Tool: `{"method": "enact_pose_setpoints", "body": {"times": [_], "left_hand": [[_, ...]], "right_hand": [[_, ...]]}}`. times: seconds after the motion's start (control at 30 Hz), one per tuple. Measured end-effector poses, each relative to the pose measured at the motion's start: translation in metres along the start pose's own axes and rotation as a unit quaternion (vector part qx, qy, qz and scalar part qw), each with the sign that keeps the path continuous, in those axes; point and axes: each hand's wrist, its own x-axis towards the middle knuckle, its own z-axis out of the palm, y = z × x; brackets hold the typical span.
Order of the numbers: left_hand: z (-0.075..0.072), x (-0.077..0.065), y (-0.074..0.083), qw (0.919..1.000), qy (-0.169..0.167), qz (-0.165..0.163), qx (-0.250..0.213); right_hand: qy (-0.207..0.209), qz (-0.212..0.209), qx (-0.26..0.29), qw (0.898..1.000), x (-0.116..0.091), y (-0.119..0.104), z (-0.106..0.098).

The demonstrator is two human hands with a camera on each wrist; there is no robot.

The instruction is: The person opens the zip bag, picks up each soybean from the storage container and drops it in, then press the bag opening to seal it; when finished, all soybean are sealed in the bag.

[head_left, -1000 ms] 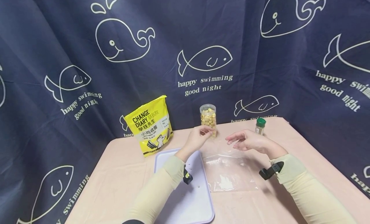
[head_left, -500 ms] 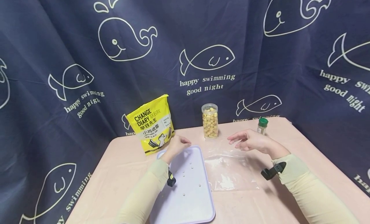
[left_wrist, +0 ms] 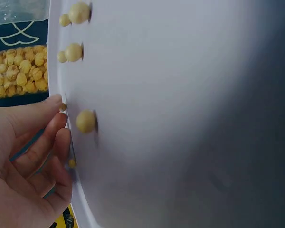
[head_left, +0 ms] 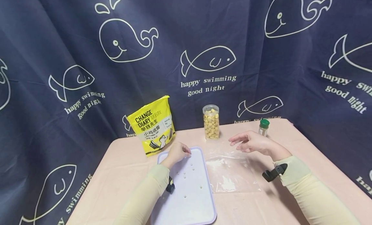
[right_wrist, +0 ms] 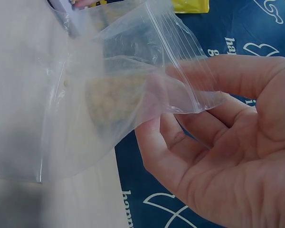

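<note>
At the far end of the lilac tray (head_left: 191, 209) my left hand (head_left: 178, 154) is lowered, thumb and forefinger pinching a small pale-yellow ball (left_wrist: 62, 107). Several similar balls (left_wrist: 86, 121) lie scattered across the tray. My right hand (head_left: 252, 142) grips the mouth of a clear zip bag (head_left: 232, 176) beside the tray; the right wrist view has its thumb and fingers on either side of the plastic, near the zip strip (right_wrist: 173, 52), lifting that edge. One small ball (right_wrist: 65, 82) shows at the bag in the right wrist view.
A clear jar of popcorn (head_left: 211, 123) stands behind the bag. The yellow snack pouch (head_left: 152, 129) is upright at the tray's far left. Behind my right hand is a green-capped shaker bottle (head_left: 263, 126). A dark blue printed curtain (head_left: 162, 79) hangs along the table's back edge.
My left hand has moved from beside the bag's mouth left to the tray's far end, then slightly down. The right hand keeps holding the bag with little movement.
</note>
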Motion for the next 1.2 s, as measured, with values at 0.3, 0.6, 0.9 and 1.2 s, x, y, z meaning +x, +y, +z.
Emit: {"method": "enact_pose_setpoints", "body": {"times": [0.3,0.6,0.9,1.2], "left_hand": [[0.001,0.000,0.004,0.9988,-0.006,0.018,0.045],[0.000,0.006,0.014,0.9988,0.008,0.043,-0.021],[-0.004,0.016,0.056,0.9878,0.052,0.117,-0.088],[0.006,0.019,0.102,0.9786,0.069,0.140,-0.134]], "right_hand": [[-0.003,-0.003,-0.006,1.000,0.001,0.001,0.000],[0.000,-0.001,-0.004,1.000,0.001,0.001,0.000],[0.003,-0.001,-0.007,1.000,0.002,0.003,0.001],[0.007,0.001,-0.015,1.000,0.005,0.002,0.002]]}}
